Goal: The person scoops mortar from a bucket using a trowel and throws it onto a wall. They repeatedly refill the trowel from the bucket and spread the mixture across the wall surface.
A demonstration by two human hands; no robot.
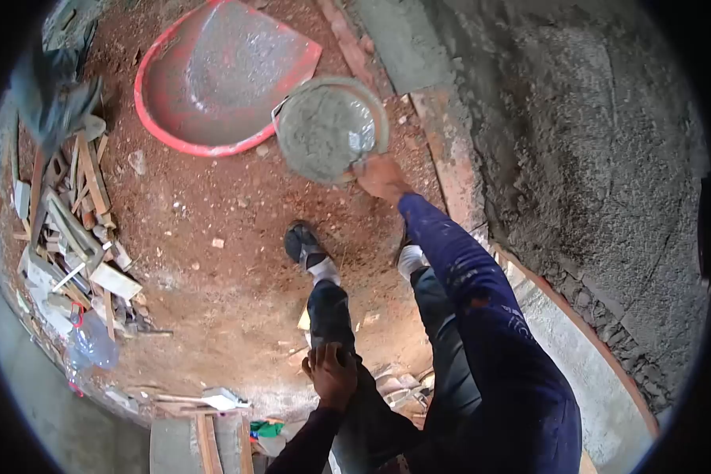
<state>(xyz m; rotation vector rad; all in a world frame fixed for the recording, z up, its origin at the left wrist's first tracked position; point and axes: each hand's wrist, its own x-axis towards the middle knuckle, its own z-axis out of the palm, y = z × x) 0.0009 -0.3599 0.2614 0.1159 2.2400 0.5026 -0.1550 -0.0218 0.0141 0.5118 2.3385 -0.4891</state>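
Note:
A round bucket point(292, 162) full of wet grey mortar point(321, 126) stands on the reddish dirt, its wire handle leaning over the left side. My right hand point(381, 178) is closed at the bucket's near right rim, with the fingertips partly hidden there. A wet, shiny patch shows in the mortar just above that hand. My left hand point(333, 374) rests on my left knee, fingers spread over the dark trousers and holding nothing. Touching or nearly touching the bucket is a red basin point(154, 103) smeared with grey mortar.
Wood scraps and rubble point(79, 213) lie along the left, with a clear plastic bottle point(93, 341) below them. A blurred person's leg point(51, 103) is at upper left. On the right, a raised surface of rough wet mortar point(584, 158) has a board edge point(584, 332).

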